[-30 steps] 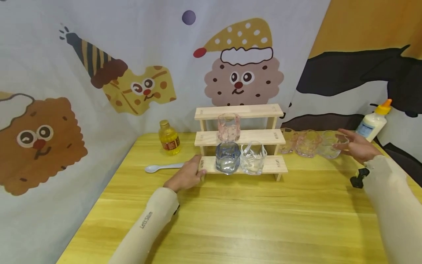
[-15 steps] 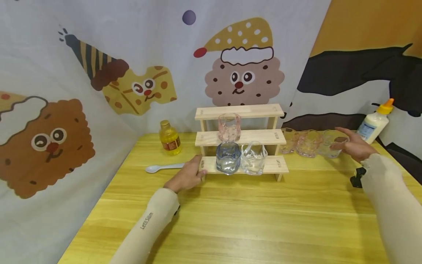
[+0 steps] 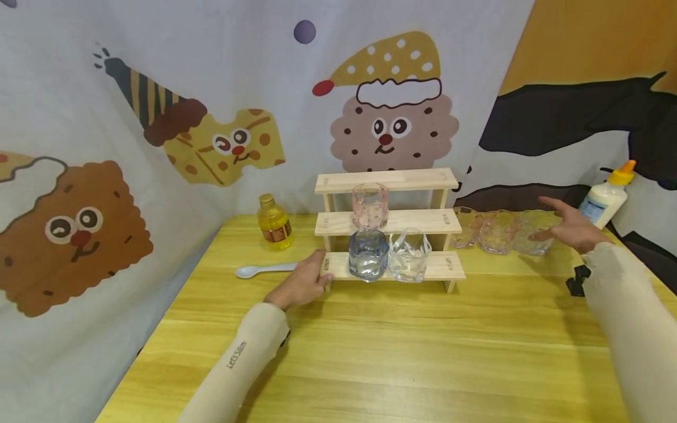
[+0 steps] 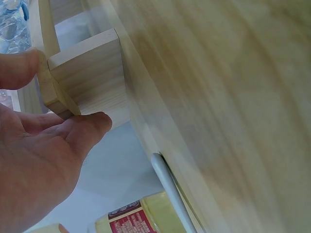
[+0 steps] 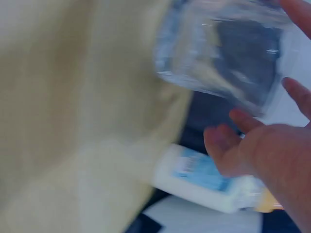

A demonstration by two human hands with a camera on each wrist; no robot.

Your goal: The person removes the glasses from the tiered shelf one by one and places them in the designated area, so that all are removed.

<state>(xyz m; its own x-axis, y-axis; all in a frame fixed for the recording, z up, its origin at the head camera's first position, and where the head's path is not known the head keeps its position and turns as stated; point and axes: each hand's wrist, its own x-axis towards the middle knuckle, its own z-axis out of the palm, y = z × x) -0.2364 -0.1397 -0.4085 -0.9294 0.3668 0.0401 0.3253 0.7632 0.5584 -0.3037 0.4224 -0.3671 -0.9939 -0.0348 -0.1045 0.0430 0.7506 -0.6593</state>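
Observation:
My left hand holds the left end of the lowest step of a three-tier wooden display stand, its thumb on one side and fingers on the other in the left wrist view. A blue glass and a clear glass stand on that step, and a pink glass on the middle one. To the right of the stand, my right hand is spread beside another clear glass, thumb and forefinger apart. Two pinkish glasses stand left of that one in a row.
A yellow bottle and a pale spoon lie left of the stand, the bottle upright. A white glue bottle with an orange cap stands behind my right hand. A printed cloth hangs behind the wooden table.
My right hand's forefinger has lifted and spread wider from the thumb beside the end glass. My left hand stays on the stand, and the glasses stand where they were.

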